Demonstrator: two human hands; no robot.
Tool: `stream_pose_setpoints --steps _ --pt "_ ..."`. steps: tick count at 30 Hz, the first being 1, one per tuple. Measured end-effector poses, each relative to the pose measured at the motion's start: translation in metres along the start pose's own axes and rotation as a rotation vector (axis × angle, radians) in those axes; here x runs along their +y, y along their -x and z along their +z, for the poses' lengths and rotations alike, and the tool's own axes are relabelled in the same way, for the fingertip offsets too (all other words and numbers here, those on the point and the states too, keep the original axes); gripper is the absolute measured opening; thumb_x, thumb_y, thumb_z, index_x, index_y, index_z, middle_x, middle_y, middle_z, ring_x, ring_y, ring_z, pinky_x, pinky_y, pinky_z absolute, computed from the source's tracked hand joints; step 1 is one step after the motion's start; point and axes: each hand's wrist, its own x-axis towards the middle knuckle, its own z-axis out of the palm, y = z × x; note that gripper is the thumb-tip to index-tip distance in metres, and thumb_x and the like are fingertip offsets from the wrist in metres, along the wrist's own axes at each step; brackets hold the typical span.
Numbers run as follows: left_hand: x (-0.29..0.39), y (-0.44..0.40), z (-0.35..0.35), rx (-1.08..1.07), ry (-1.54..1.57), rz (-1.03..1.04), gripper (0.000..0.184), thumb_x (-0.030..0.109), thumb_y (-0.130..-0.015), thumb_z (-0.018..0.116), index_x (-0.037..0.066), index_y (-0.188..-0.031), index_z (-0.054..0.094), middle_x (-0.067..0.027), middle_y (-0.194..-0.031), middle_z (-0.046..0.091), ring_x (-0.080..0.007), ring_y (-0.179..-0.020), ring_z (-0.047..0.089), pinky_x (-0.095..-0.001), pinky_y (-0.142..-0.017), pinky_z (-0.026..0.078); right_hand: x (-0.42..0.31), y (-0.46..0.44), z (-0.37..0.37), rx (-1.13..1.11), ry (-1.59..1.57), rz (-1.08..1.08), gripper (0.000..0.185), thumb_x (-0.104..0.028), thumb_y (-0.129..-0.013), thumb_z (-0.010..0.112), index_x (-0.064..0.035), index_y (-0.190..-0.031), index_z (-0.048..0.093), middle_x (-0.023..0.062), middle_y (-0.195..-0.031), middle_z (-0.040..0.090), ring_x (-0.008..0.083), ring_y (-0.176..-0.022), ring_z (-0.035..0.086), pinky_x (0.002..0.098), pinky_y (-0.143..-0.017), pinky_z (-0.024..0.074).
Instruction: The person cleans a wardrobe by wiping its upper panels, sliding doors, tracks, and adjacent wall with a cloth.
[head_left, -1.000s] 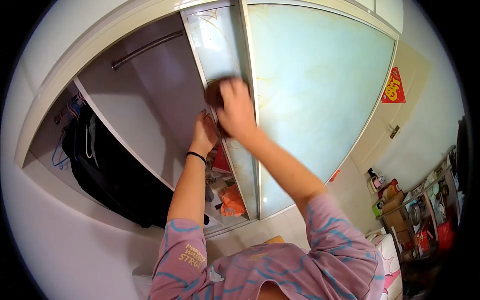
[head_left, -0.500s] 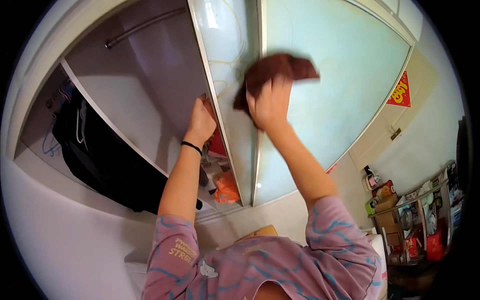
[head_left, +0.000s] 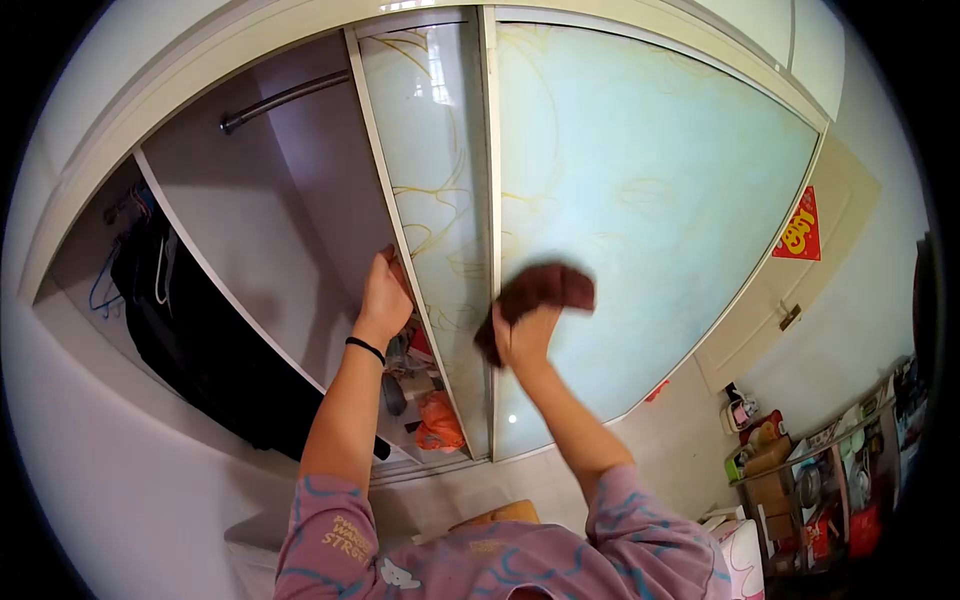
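My right hand point(head_left: 527, 338) is closed on a dark brown cloth point(head_left: 548, 287), slightly blurred, at the frame edge where the two glass panels overlap. The cloth spreads over part of the large pale-blue sliding door point(head_left: 660, 170). Further left, my left hand point(head_left: 386, 297) wraps around the edge of the narrower sliding door point(head_left: 425, 150), which has gold curved lines on it. Its fingertips are partly hidden behind that edge. A black band point(head_left: 365, 349) circles my left wrist.
The open wardrobe side holds a metal rail point(head_left: 290, 100), black hanging clothes point(head_left: 200, 340) and an orange bag point(head_left: 438, 422) low down. At right stand a loaded shelf rack point(head_left: 835, 452) and a cream room door point(head_left: 745, 330) with a red and yellow paper sign point(head_left: 800, 228).
My right hand has moved the brown cloth down and slightly left in view. The camera view has tilted up, showing more of the doors' top. My left hand stays on the door edge.
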Motion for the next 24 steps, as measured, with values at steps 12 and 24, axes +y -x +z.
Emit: stream_pose_setpoints --steps 12,24 --pt "-0.006 0.002 0.006 0.069 0.004 0.074 0.040 0.031 -0.103 0.032 0.004 -0.127 0.049 -0.0083 -0.126 0.058 -0.0216 -0.111 0.055 -0.0347 -0.096 0.043 -0.067 -0.185 -0.035 0.346 0.063 -0.393 0.039 -0.022 -0.076 0.067 -0.0005 -0.107 0.057 0.0219 -0.119 0.050 0.0448 -0.110 0.041 0.0546 -0.097 0.0309" --pt "0.004 0.001 -0.004 0.116 -0.004 0.096 0.043 0.032 -0.103 0.032 0.000 -0.126 0.051 -0.0112 -0.122 0.059 -0.0240 -0.109 0.055 -0.0358 -0.099 0.042 0.054 0.103 0.030 -0.436 0.167 -0.218 0.044 -0.024 -0.077 0.067 -0.0034 -0.115 0.063 0.0205 -0.131 0.050 0.0437 -0.122 0.044 0.0568 -0.106 0.0293"
